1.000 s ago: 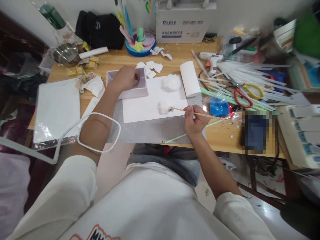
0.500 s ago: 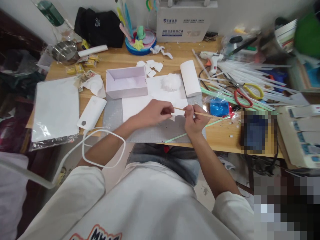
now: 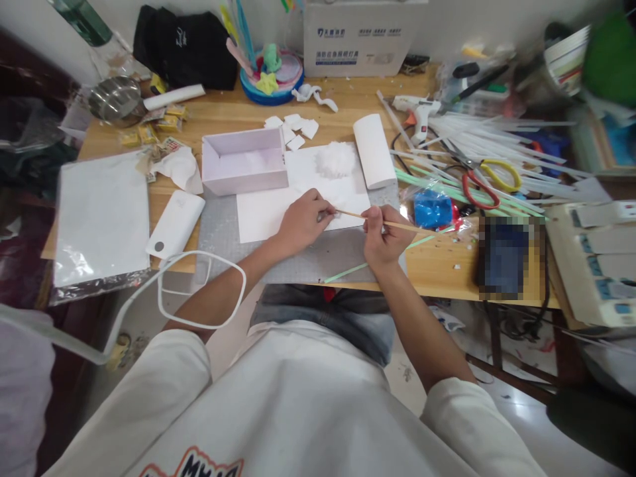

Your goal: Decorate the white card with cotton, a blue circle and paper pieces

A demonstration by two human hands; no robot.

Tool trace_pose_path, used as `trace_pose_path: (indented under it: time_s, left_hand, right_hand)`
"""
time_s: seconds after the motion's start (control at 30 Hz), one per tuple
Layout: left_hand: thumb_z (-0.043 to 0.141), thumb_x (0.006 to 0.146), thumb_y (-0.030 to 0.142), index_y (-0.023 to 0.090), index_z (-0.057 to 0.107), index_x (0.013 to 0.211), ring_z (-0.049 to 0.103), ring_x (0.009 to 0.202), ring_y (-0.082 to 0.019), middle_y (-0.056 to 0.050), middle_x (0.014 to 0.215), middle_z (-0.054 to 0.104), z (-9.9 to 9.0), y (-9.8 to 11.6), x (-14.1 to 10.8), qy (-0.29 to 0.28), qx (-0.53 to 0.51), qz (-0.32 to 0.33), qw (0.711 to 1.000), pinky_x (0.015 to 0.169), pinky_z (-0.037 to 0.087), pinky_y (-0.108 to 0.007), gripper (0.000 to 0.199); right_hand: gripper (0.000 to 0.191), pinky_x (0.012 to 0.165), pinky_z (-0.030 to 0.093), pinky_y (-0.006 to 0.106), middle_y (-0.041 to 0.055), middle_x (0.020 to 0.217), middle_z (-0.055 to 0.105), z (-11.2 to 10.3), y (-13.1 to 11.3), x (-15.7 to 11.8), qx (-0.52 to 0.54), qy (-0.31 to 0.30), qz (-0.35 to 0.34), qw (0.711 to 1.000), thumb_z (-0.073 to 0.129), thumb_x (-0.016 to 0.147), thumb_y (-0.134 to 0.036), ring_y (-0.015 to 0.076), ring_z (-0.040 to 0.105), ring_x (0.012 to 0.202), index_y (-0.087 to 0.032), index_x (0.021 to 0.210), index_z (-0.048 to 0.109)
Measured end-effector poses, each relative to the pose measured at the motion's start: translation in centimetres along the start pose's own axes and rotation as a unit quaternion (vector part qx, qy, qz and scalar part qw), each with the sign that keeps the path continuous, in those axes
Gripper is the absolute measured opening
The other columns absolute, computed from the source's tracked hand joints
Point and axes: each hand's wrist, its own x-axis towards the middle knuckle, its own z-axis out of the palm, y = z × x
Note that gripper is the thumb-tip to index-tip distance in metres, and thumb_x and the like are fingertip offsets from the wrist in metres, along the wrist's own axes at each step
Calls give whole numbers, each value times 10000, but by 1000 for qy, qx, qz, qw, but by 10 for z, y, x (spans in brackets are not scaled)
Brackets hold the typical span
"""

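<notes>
My right hand (image 3: 388,240) is closed around a thin wooden stick (image 3: 355,214), which runs on past the palm to the right. At its left end, the stick reaches the pinched fingertips of my left hand (image 3: 309,220); any small thing between those fingers is hidden. Below both hands lie a white sheet (image 3: 263,215) and a grey cutting mat (image 3: 298,266). A fluffy white tuft (image 3: 336,159) rests on the sheet, beyond my hands. Near my right wrist, a pale green strip (image 3: 348,271) crosses the mat.
A lilac open box (image 3: 246,183) stands left of the tuft, a curved white piece (image 3: 375,152) right of it. Farther right are scissors (image 3: 481,189), a glue gun (image 3: 422,119) and several plastic sticks. A white power bank (image 3: 176,224) with a looping cable (image 3: 243,285) lies left.
My left hand has shifted slightly left and its fingers are drawn closer together at the stick's end. The right hand keeps its hold, nearly unmoved. The view has shifted a little.
</notes>
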Motion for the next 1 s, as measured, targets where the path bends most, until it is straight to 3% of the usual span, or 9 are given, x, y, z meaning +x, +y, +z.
trace_pose_path:
  time_s: [0.17,0.6,1.0]
  left_hand:
    - [690,916,240,183,804,996,623,803,-157,-57,988,663,8,-10,2,21,-41,6,999,744,479,-303,150]
    - [705,925,239,210,827,1014,631,805,-154,-51,929,675,6,-11,1,35,-92,8,995,743,473,-300,155]
    - [646,914,171,206,798,1066,610,771,-138,-33,892,657,2,-11,0,34,-93,15,995,753,467,-291,217]
  right_hand:
    - [440,526,369,281,-33,516,507,-3,4,-8,15,38,-35,999,496,1030,-462,109,489,466,-215,703,657]
    - [381,530,368,278,-9,554,562,-1,-3,-2,-40,-11,-132,990,503,1033,-342,123,533,520,-210,696,622]
    - [373,554,382,275,-14,563,575,1,-6,0,-54,-17,-141,988,496,1040,-335,120,551,533,-216,704,606]
